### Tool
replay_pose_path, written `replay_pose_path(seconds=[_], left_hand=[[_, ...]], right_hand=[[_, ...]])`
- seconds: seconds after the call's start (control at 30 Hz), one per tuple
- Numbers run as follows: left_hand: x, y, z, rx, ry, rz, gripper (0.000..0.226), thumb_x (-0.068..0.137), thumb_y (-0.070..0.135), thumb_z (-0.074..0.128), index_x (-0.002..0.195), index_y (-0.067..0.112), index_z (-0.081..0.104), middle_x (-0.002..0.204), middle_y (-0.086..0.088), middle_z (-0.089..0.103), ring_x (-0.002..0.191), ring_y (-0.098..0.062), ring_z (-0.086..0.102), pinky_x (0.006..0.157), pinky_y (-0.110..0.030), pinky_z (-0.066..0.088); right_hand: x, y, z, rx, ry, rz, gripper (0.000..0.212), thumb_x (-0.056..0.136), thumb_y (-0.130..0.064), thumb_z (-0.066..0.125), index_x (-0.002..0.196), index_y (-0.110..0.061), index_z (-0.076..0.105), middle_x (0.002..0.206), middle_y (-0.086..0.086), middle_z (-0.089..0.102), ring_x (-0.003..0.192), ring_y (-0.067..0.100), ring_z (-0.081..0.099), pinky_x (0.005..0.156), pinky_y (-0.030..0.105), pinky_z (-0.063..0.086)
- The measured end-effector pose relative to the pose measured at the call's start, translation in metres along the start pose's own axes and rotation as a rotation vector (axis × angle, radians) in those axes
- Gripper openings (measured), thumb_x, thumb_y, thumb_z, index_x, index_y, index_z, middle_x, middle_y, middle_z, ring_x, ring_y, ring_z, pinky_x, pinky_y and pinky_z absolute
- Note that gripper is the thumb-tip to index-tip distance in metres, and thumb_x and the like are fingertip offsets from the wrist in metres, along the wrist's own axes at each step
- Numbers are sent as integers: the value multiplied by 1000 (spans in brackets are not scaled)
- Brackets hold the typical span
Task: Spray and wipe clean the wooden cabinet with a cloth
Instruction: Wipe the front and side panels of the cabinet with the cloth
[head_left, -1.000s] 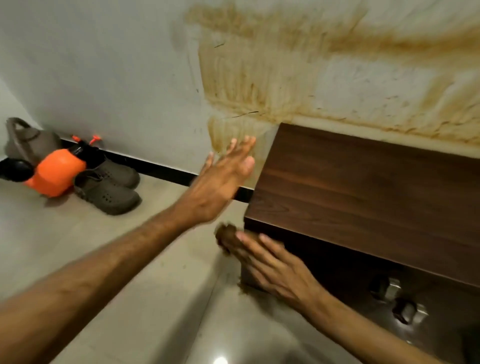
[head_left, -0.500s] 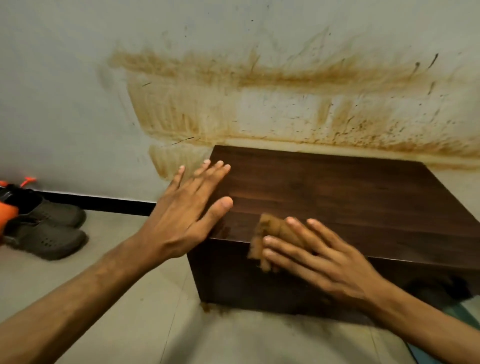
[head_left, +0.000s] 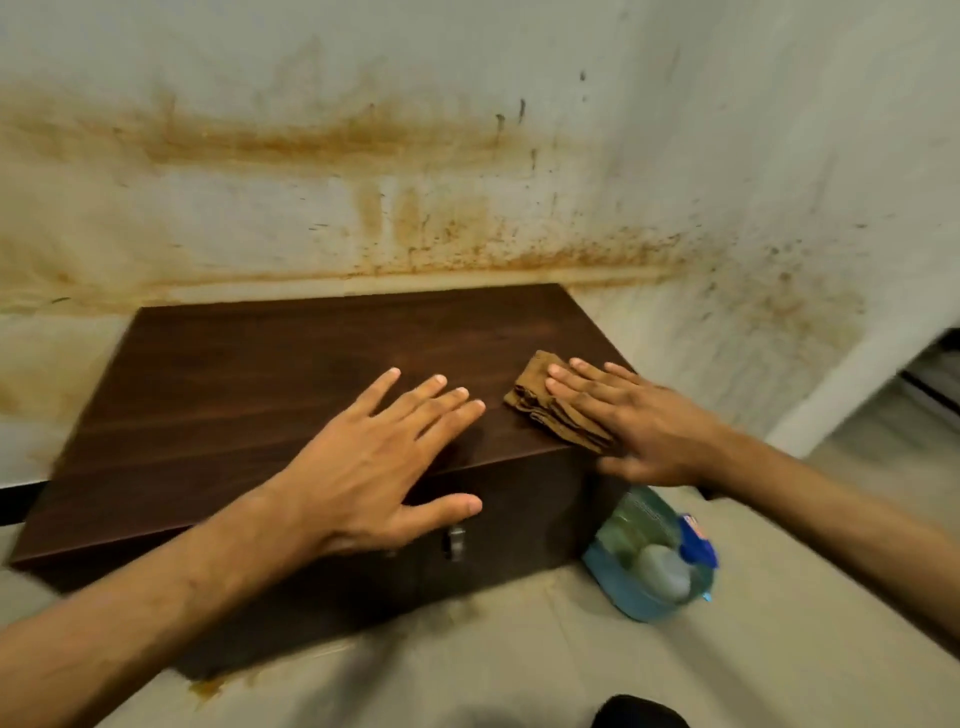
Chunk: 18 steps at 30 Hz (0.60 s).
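Note:
A low dark wooden cabinet (head_left: 249, 374) stands against a stained wall. My left hand (head_left: 379, 462) lies flat on its top near the front edge, fingers spread, holding nothing. My right hand (head_left: 639, 421) presses a folded brown cloth (head_left: 545, 405) flat against the top at the front right corner. A clear spray bottle (head_left: 654, 561) with a blue label lies on the floor beside the cabinet's right front corner. A metal handle (head_left: 456, 543) shows on the cabinet front below my left thumb.
The white wall (head_left: 415, 182) behind carries brown streaks and splatter. A second wall (head_left: 831, 208) closes the corner on the right. Pale tiled floor (head_left: 467, 665) runs in front; a dark shape (head_left: 641, 713) sits at the bottom edge.
My right hand has slid the cloth from the cabinet's left front edge across to the right front corner. My left hand has moved from the left corner onto the top. The view swung right.

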<state>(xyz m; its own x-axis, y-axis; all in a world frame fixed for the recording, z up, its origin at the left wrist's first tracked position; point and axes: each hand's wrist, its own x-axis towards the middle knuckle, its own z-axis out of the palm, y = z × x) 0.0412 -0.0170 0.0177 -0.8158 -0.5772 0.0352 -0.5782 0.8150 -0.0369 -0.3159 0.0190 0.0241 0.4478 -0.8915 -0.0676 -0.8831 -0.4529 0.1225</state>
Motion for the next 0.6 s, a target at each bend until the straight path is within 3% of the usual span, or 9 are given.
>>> replay_pose_path(seconds=[0.1,0.17,0.23,0.3,0.37,0.47,0.53,0.6], left_hand=[[37,25,5,24,49,-26,117,87,104,15,175,33,-12,186,4,1,171,-19,-9,137,-55,-10],[51,41,14,40,87,-102,124,77,111,17,174,39,-15,186,-1,5,172,-34,-3,132,-70,-7],[55,47,24,23,113,-204,129,70,115,18,173,44,-13,185,-5,8,170,-44,1,125,-81,-3],[50,42,33,-1,120,-300,131,67,117,14,173,45,-12,186,-6,5,170,-44,0,124,-86,1],[46,38,40,-53,151,-407,134,66,117,14,174,41,-10,186,-9,2,170,-44,1,122,-89,5],[50,40,42,-218,258,-545,132,68,114,28,172,41,-8,185,-10,-8,169,-45,-2,117,-90,2],[53,41,40,-283,288,-587,129,69,113,28,171,42,-8,185,-12,-8,169,-45,-4,118,-91,0],[53,42,39,-262,303,-574,127,72,112,26,172,40,-4,185,-12,-3,170,-44,-2,119,-91,1]], right_hand=[[-9,0,4,163,43,25,93,89,-33,69,168,-20,22,176,5,17,164,21,8,133,37,17],[-21,-1,-2,441,103,100,68,92,-23,71,156,-19,51,162,9,49,156,21,37,127,40,34],[-43,0,-12,825,278,251,33,96,-11,71,129,-17,75,122,13,78,117,27,72,101,46,57],[-69,13,-17,1120,468,448,20,99,-2,66,109,-13,78,95,8,82,88,18,75,80,33,59],[-89,36,-8,1266,628,683,20,98,-3,65,103,-19,77,90,-4,82,83,8,75,70,21,60],[-107,91,25,1369,819,1082,14,93,-15,69,106,-16,74,90,0,78,68,6,74,57,21,59],[-114,122,57,1351,837,1253,25,87,-18,74,112,-13,73,96,6,77,75,13,74,56,24,58],[-119,142,90,1271,775,1295,31,81,-18,80,111,-12,75,107,15,79,88,26,75,66,33,61]])
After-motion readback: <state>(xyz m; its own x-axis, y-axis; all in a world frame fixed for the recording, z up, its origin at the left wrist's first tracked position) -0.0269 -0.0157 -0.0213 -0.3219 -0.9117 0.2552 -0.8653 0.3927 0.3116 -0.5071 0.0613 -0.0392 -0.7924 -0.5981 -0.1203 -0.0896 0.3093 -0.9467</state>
